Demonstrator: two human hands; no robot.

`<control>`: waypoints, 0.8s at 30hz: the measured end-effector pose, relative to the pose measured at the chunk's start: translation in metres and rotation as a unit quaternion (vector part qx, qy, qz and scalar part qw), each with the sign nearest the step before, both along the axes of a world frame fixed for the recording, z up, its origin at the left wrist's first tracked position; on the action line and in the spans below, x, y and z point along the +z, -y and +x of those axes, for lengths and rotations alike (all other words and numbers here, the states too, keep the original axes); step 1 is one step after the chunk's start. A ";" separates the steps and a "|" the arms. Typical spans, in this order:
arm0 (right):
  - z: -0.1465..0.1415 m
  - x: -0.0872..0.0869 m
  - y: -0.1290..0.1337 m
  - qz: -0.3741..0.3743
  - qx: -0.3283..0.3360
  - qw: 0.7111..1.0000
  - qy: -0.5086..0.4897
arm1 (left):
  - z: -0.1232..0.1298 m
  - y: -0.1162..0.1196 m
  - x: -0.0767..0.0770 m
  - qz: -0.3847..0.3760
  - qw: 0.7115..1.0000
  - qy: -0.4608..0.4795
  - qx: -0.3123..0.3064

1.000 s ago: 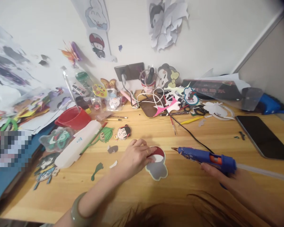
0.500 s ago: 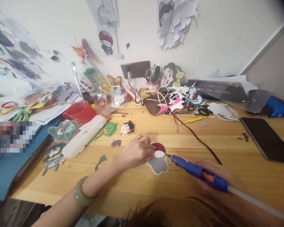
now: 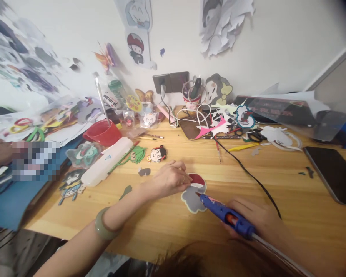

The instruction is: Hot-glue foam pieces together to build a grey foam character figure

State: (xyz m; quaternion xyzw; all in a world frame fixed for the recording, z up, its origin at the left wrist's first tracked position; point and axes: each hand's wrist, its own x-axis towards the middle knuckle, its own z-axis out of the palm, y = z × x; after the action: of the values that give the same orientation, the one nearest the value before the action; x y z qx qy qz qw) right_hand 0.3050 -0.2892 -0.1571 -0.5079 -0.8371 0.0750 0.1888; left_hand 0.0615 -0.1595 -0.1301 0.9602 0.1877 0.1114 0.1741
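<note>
A grey paper cutout [image 3: 192, 201] with a pale rim lies flat on the wooden table. On its upper part is a dark red paper piece [image 3: 198, 179] with a white lower edge. My left hand [image 3: 174, 177] is closed, with its fingertips at the left edge of the red piece; the fingertips are partly hidden. My right hand [image 3: 245, 211] is wrapped round a blue hot glue gun [image 3: 226, 214] with a glue stick [image 3: 279, 256] trailing from its back. The gun's nozzle points at the grey cutout, just below the red piece.
Finished paper figures [image 3: 157, 154], a white case [image 3: 107, 161] and a red cup [image 3: 105, 132] stand to the left. A black cable [image 3: 248, 175] crosses the table to the right, near a phone [image 3: 333, 175]. Another person's hand [image 3: 0, 154] is at far left.
The glue gun's nozzle has moved down and left, from the red piece's right side to over the grey cutout. My left hand stays at the red piece. The view has shifted slightly.
</note>
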 end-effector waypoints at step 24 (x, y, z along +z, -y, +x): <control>-0.024 0.009 -0.028 -0.040 0.003 0.999 0.015 | 0.000 -0.004 0.002 0.013 1.000 -0.025 0.008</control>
State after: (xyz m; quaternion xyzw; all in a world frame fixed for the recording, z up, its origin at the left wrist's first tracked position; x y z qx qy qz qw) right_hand 0.2807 -0.2611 -0.1477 -0.5133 -0.8379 0.1018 0.1553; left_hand 0.0613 -0.1559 -0.1277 0.9634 0.1985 0.0909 0.1556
